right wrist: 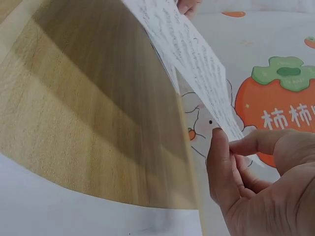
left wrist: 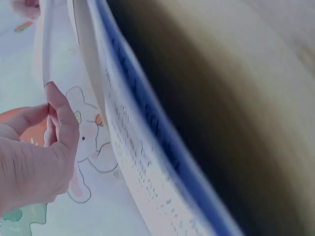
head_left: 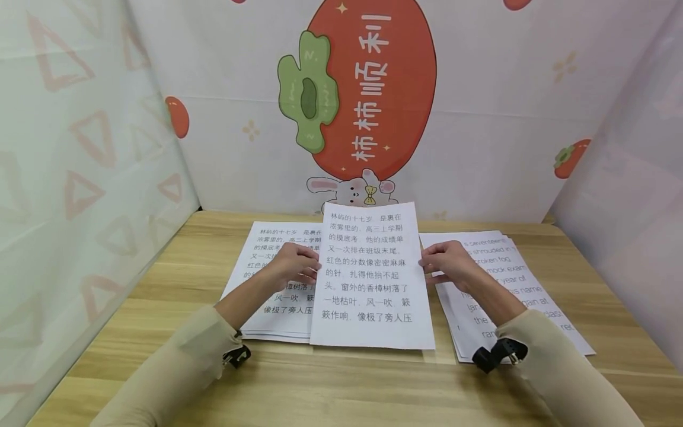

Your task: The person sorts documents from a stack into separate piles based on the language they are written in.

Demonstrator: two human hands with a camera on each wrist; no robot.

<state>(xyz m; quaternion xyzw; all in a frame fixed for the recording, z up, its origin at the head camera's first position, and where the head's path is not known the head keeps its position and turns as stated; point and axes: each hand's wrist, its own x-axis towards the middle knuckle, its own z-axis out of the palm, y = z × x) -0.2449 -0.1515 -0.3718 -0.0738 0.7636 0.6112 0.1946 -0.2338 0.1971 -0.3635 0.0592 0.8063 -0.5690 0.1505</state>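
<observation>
A sheet of paper printed with Chinese text is held up at the middle of the table, partly over the left stack. My left hand pinches its left edge between thumb and fingers. On the opposite edge my right hand pinches it the same way. The left wrist view shows the left hand gripping the sheet's edge, seen nearly side-on. In the right wrist view the right hand has the sheet's edge between thumb and forefinger.
A stack of sheets with Chinese text lies at the left, partly covered by the held sheet. At the right lies another stack with English text. Beneath is a wooden table; behind it hangs a cloth with a persimmon and rabbit print.
</observation>
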